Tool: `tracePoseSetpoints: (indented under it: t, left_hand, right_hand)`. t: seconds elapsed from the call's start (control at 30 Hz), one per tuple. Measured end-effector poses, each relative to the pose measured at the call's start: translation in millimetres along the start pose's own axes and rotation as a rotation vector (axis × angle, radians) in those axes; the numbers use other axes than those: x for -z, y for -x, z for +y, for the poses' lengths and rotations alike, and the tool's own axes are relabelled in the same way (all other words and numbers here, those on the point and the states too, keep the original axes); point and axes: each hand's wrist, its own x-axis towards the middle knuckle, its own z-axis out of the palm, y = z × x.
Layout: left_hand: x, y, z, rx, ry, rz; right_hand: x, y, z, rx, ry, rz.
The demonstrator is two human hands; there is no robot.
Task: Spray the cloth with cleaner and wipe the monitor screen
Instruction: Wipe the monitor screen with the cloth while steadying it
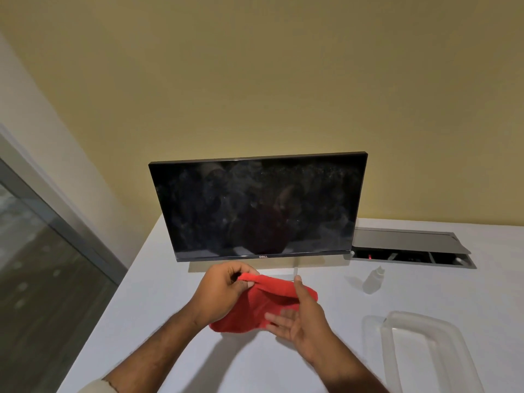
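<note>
A red cloth (pixel 265 303) hangs between both hands just above the white table (pixel 158 321), in front of the monitor. My left hand (pixel 224 293) pinches the cloth's upper left edge. My right hand (pixel 302 319) cups the cloth's right side, thumb behind it and fingers spread across its front. The black monitor (pixel 258 208) stands upright at the back of the table, its dark screen dusty and smeared. A small translucent spray bottle (pixel 373 280) stands on the table to the right of the cloth, apart from both hands.
A clear plastic tray (pixel 419 355) lies at the table's front right. A grey cable hatch (pixel 405 246) with its lid raised sits in the table behind the bottle. A yellow wall runs behind, and a glass panel (pixel 42 265) lines the left side.
</note>
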Motion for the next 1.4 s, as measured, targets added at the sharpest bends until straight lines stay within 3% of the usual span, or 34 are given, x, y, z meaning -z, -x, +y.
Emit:
tracePoseSetpoints:
  t: [0.1, 0.17, 0.33, 0.47, 0.6, 0.77, 1.17, 1.27, 1.4]
  left_hand:
    - [1, -4, -4, 0.021, -0.004, 0.053]
    - [-1, -4, -3, 0.015, -0.011, 0.078]
    - [-11, -1, 7, -0.063, -0.005, -0.002]
    - [-17, 6, 14, -0.114, 0.011, -0.126]
    - [-17, 13, 11, -0.127, -0.017, -0.179]
    - [-18, 22, 1, -0.098, -0.048, -0.08]
    - [-28, 34, 13, -0.126, -0.04, -0.026]
    - [-18, 36, 17, -0.13, 0.005, 0.056]
    - [13, 21, 9, -0.066, -0.047, 0.303]
  right_hand:
    - [4, 0, -3, 0.168, 0.059, 0.183]
    - [5, 1, -1, 0.165, 0.065, 0.229]
    - [0, 1, 4, -0.254, -0.207, -0.061]
    - [-5, -8, -4, -0.298, -0.42, -0.216]
    - [-4, -16, -18, -0.21, -0.497, -0.235]
    - [5, -17, -35, -0.034, -0.501, -0.371]
    - [19, -8, -50, 0.022, -0.55, -0.528]
    - [18, -5, -62, 0.065, -0.476, -0.502]
    - [5, 1, -76, 0.193, -0.382, -0.452]
